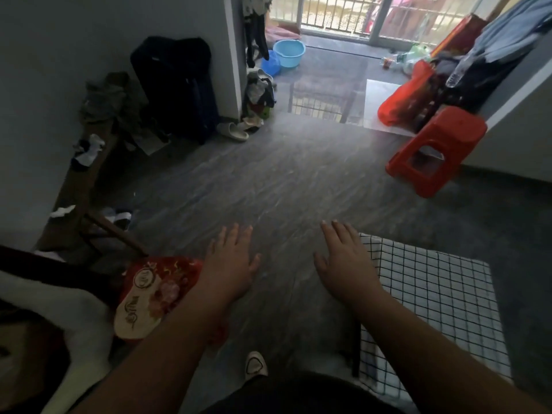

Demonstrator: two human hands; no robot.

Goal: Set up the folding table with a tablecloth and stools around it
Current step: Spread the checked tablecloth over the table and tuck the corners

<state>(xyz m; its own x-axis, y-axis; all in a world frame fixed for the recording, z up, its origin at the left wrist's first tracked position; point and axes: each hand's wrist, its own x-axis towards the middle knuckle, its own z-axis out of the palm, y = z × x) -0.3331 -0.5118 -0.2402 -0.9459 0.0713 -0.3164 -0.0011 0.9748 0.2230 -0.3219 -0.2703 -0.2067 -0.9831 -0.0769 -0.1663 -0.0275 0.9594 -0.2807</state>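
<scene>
A white tablecloth with a black grid point(433, 306) covers a low table at the lower right; a dark table leg shows at its left edge. My right hand point(346, 264) hovers flat over the cloth's near-left corner, fingers spread, holding nothing. My left hand point(231, 261) is stretched out beside it over the bare floor, also spread and empty. A red plastic stool point(439, 150) stands on the floor at the right, about a metre beyond the table. A red patterned round seat point(155, 294) lies just left of my left forearm.
A dark suitcase point(179, 88) and piled clothes lean on the left wall beside a wooden frame point(80, 186). Slippers point(233, 131), blue basins point(288, 53) and a red bag point(403, 97) lie toward the balcony door. Grey floor point(283, 180) stretches between them.
</scene>
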